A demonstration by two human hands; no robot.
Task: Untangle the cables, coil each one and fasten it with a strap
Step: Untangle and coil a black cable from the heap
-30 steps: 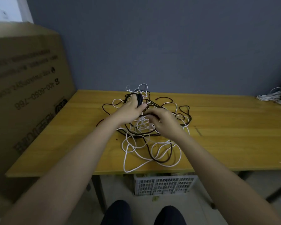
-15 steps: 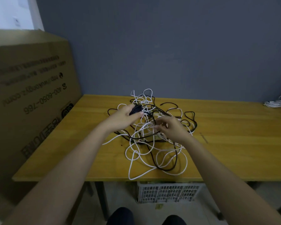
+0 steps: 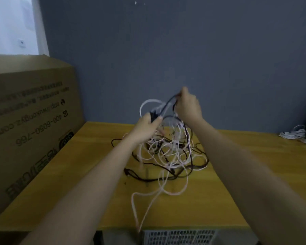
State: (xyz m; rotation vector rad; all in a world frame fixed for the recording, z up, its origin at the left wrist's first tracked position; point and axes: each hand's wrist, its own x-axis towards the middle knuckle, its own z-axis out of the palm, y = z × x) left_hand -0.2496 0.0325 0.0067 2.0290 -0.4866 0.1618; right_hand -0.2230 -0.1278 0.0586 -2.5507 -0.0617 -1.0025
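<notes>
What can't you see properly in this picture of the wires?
Head view only:
- What the left hand grips: a dark object, its fingers cover most of it.
- How many cables are in the tangle: motion blur and overlapping loops.
- Crate under the table: cut off by the bottom edge.
- White bundle far right: too small.

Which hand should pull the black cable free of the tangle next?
Probably the right hand: it pinches the black cable highest, above the tangle, free to lift. The left hand grips the dark plug end, anchoring it.
</notes>
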